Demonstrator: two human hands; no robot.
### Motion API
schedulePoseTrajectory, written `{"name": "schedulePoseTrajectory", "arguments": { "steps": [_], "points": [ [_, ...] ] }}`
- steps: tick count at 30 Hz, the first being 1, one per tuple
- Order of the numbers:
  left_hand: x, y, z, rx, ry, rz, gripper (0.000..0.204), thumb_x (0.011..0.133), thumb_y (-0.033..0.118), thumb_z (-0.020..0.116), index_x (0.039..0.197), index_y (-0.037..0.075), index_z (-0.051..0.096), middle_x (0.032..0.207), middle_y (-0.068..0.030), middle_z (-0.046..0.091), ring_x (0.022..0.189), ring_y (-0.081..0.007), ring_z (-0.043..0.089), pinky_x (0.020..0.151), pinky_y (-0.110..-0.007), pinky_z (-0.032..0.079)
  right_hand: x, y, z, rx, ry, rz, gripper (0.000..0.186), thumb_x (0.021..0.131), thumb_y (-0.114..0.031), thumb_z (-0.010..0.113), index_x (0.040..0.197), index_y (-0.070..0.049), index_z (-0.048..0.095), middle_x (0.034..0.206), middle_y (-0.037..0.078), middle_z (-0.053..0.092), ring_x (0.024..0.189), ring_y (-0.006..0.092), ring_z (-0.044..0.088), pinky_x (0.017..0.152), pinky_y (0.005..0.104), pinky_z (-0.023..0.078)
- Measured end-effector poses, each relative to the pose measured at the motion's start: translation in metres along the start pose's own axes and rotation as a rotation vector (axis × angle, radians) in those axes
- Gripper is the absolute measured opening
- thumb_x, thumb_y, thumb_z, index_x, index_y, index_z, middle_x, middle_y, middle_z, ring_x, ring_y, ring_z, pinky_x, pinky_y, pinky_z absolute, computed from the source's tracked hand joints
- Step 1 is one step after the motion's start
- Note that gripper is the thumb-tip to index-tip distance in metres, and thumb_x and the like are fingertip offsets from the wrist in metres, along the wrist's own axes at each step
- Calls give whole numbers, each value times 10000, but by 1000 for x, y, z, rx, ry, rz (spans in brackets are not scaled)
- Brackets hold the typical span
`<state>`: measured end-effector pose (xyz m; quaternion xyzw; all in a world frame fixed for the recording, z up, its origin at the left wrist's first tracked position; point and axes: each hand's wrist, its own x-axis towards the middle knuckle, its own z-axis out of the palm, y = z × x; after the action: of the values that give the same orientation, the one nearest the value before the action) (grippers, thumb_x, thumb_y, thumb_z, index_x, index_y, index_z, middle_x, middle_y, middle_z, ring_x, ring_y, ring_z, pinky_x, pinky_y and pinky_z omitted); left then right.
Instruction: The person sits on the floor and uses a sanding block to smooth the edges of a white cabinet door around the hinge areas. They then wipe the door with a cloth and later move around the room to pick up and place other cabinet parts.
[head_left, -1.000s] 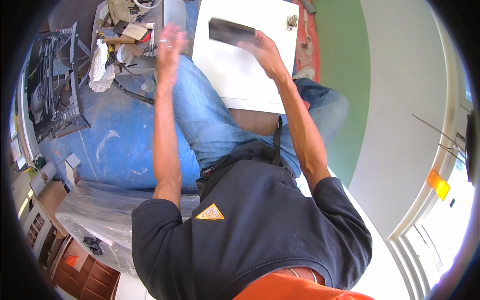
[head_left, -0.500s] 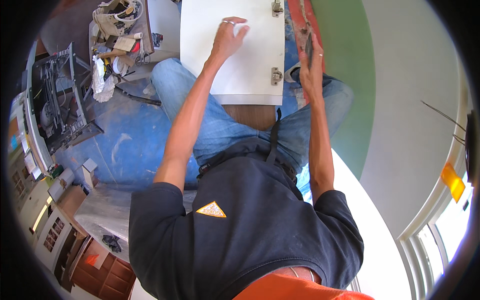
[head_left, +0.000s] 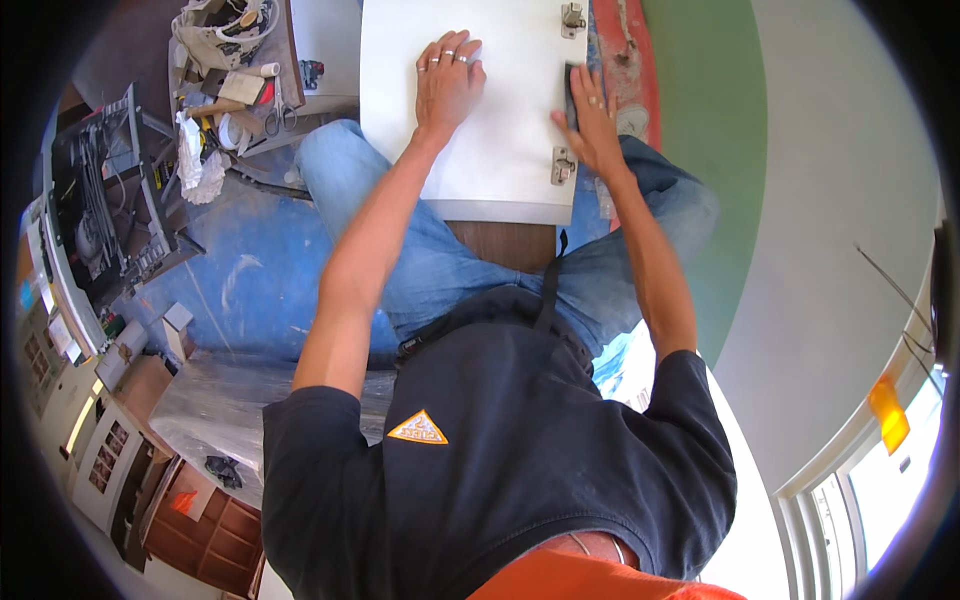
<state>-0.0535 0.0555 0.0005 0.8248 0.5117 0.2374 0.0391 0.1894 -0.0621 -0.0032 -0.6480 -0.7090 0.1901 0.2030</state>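
Note:
A white panel [head_left: 510,160] lies in front of me over my crossed legs, with two metal hinges [head_left: 562,166] along its right side. My left hand [head_left: 448,90] rests palm down on the panel, fingers slightly apart, holding nothing. My right hand [head_left: 594,128] grips a dark flat block [head_left: 570,90] at the panel's right edge, between the hinges, with the thumb near the lower hinge and fingers along the block.
Left of the panel is a cluttered board [head_left: 285,55] with scissors [head_left: 280,117], a bucket and scraps. A black folded frame [head_left: 140,170] stands farther left on the blue floor covering [head_left: 250,290]. A red strip [head_left: 637,60] and green-and-grey wall [head_left: 730,120] border the right.
My left hand has moved right onto the panel and lowered flat. My right hand has brought the dark block from above the panel rightward and down to its right edge, turning it lengthwise.

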Motion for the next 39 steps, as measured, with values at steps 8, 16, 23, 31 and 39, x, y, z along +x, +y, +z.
{"name": "schedulePoseTrajectory", "arguments": {
  "steps": [8, 16, 23, 31, 39],
  "points": [
    [0, 5, -1, 15, -19, -17, 320, 907, 180, 626, 1217, 119, 674, 1370, -48, 597, 1347, -228, 490, 1155, -445, 318, 11, -2, 20, 81, 155, 39, 784, 1023, -495, 491, 1603, -39, 227, 1669, 212, 188, 1547, 425, 127, 1206, 652, 68],
    [1, 3, -2, 41, -32, 10, 350, 917, 196, 611, 1252, 103, 652, 1365, -72, 592, 1337, -255, 487, 1127, -443, 335, 57, -18, 17, 37, 97, 385, 830, 1024, -485, 471, 1609, 3, 141, 1667, 243, 160, 1538, 448, 142, 1191, 679, 71],
    [2, 3, -1, 51, -94, -30, 350, 925, 188, 600, 1263, 111, 648, 1390, -62, 574, 1358, -247, 464, 1149, -452, 312, 62, -14, 23, 67, 132, 407, 853, 1025, -481, 464, 1606, 26, 99, 1658, 275, 157, 1535, 450, 151, 1186, 684, 75],
    [2, 4, -4, 51, -76, -25, 346, 930, 195, 591, 1262, 114, 647, 1394, -56, 573, 1361, -244, 464, 1150, -454, 315, 115, 28, 15, 568, 136, 297, 697, 1061, -405, 416, 1574, 33, 239, 1602, 243, 323, 1507, 360, 265, 1233, 435, 194],
    [4, 4, -2, 102, -52, -29, 307, 919, 197, 612, 1218, 160, 666, 1358, -21, 593, 1349, -200, 483, 1154, -427, 318, 141, 55, 22, 366, 285, 124, 625, 1087, -364, 366, 1584, 1, 262, 1639, 179, 285, 1529, 317, 233, 1240, 398, 170]
  ]
}}
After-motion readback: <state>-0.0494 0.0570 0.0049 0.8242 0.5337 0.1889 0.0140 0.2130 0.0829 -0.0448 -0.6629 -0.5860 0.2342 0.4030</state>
